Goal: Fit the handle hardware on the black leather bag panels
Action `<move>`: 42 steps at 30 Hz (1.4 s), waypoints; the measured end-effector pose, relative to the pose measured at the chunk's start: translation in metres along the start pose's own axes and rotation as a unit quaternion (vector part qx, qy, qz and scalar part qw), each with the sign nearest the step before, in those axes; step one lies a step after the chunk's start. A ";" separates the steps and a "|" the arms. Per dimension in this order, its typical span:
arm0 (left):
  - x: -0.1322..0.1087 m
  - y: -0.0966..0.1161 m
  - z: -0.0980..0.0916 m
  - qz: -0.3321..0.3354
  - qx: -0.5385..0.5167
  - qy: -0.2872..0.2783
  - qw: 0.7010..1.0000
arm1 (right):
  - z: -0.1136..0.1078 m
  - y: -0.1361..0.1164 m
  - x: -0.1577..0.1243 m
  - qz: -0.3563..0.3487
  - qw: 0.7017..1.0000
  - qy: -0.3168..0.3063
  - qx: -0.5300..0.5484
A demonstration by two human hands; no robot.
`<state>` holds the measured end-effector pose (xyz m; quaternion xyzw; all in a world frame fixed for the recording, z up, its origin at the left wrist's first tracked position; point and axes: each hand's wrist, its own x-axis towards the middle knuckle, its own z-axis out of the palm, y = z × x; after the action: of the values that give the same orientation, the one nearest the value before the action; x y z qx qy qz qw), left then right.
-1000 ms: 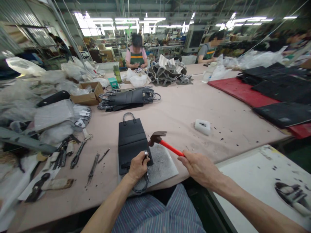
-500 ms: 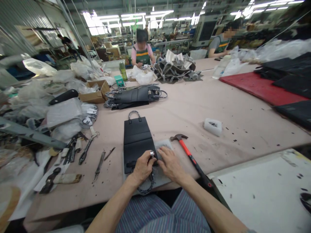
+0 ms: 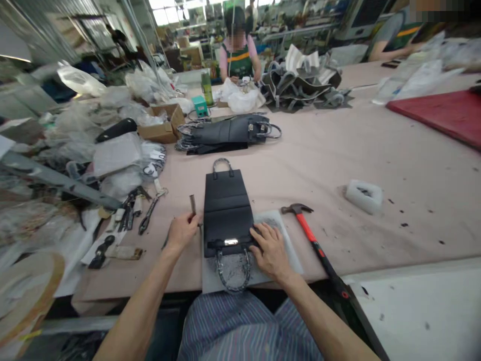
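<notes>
A black handbag panel [image 3: 227,203] lies flat in front of me, with a patterned loop handle at each end. Near its close end, a shiny metal clasp [image 3: 231,241] sits on a black strap. My left hand [image 3: 183,231], left of the panel, is closed around a short metal rod-like tool [image 3: 193,204] that sticks up from the fingers. Resting on the panel's lower right edge, my right hand [image 3: 271,251] has its fingers stretched out. Under the panel is a pale translucent board [image 3: 287,245]. A claw hammer [image 3: 310,231] with a red and black handle lies to the right.
Beyond the panel lies a stack of black bag pieces [image 3: 225,131]. Several hand tools [image 3: 131,205] and plastic bags [image 3: 78,130] crowd the left. A white block [image 3: 364,195] and a red sheet [image 3: 439,118] are at the right. A co-worker [image 3: 238,55] sits opposite.
My left hand has left the clasp, moved left and picked up the metal rod-like tool. The clasp now shows uncovered. My right hand stays at the panel's edge. The view has shifted.
</notes>
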<state>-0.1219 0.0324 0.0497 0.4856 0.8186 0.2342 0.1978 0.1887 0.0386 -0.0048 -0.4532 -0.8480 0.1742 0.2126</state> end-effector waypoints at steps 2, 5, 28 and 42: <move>-0.012 -0.024 -0.006 -0.009 0.167 -0.004 0.986 | -0.001 -0.001 0.001 0.007 1.000 0.000 0.006; -0.039 -0.034 0.003 0.089 0.233 0.051 0.967 | -0.003 -0.002 0.000 0.008 1.000 0.007 0.018; -0.068 0.008 0.026 0.439 0.327 -0.120 0.828 | -0.033 -0.044 0.054 -0.258 0.908 -0.226 -0.238; -0.058 -0.059 0.028 0.607 0.131 0.026 0.783 | -0.026 -0.006 0.023 -0.255 0.948 -0.163 -0.097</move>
<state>-0.1216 -0.0378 -0.0017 0.8974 0.3819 0.2087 -0.0721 0.1868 0.0571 0.0248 -0.2061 -0.9711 0.1021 0.0639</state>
